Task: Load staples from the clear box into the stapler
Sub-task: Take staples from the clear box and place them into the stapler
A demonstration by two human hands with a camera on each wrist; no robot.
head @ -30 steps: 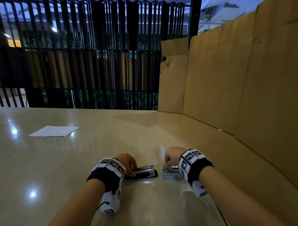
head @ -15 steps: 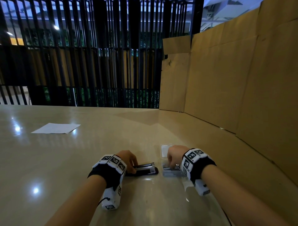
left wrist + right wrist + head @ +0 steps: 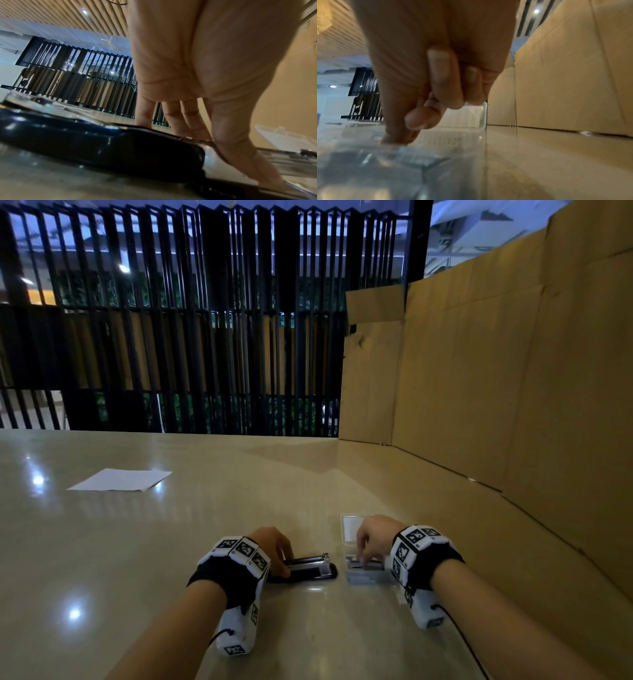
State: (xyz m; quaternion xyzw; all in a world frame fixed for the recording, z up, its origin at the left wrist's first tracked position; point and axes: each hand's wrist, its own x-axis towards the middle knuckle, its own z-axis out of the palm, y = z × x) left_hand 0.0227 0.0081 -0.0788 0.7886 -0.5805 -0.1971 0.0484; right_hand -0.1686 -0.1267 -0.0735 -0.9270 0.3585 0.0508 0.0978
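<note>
A black stapler [image 3: 308,571] lies flat and hinged apart on the table, its metal magazine [image 3: 310,560] facing up. My left hand [image 3: 286,566] holds its hinge end; in the left wrist view the fingers [image 3: 180,128] come down on the far side of the stapler [image 3: 102,146] and the thumb on the near side. Right of it stands the clear box [image 3: 366,578], its lid [image 3: 351,530] swung back. My right hand [image 3: 361,559] reaches into the box [image 3: 368,169], thumb and forefinger pinching a staple strip [image 3: 364,566]; the other fingers are curled.
A white paper sheet [image 3: 120,479] lies far left on the glossy beige table [image 3: 171,542]. A tall cardboard wall [image 3: 479,388] runs along the right side, close to the box. A black slatted screen [image 3: 205,320] closes the back.
My right hand has dipped lower into the clear box and closed its thumb and forefinger there. My left hand has stayed on the stapler.
</note>
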